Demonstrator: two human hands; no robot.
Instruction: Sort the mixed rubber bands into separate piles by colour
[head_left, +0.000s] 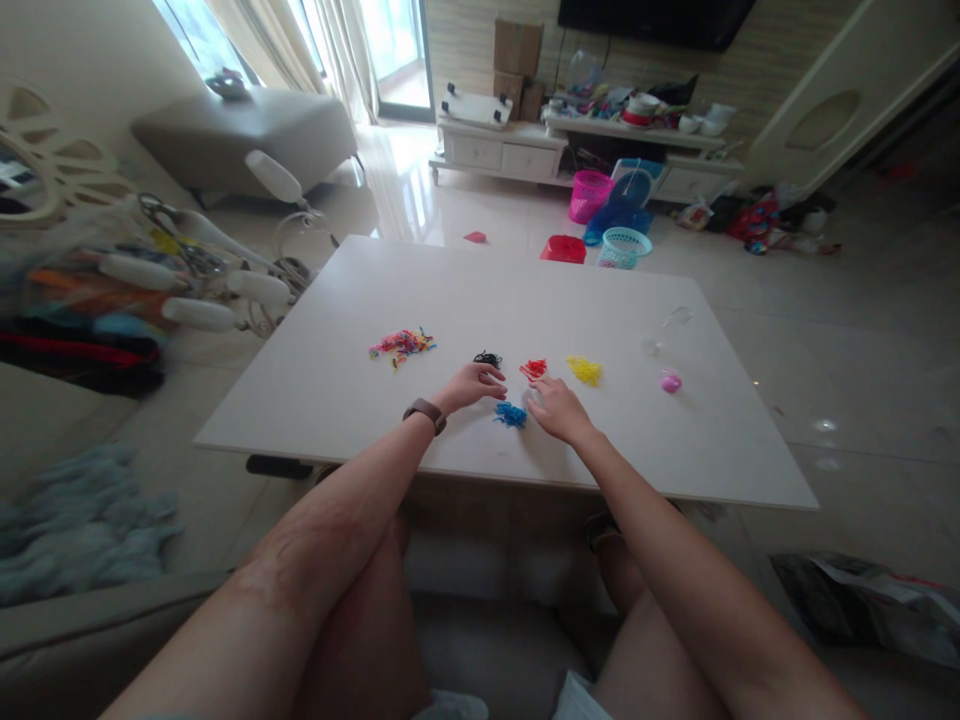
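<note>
My left hand (475, 386) is over the table with thumb and fingers apart, beside a small pile of black bands (487, 357). My right hand (559, 408) rests low on the tabletop, its fingers spread and tips close to a pile of red bands (534, 369); whether they touch it I cannot tell. Between the two hands, nearer to me, lies a pile of blue bands (511, 415). Yellow bands (585, 370) form a pile right of the red one. Farther left is a larger heap of mixed-colour bands (403, 346). No held object shows in either hand.
All of this lies on a white table (465, 290). A pink round object (671, 382) and a small clear item (652, 347) sit at its right. Beyond stand a red stool-like object (564, 248) and a light-blue basket (624, 245). A lamp with several white shades (259, 288) borders the left side.
</note>
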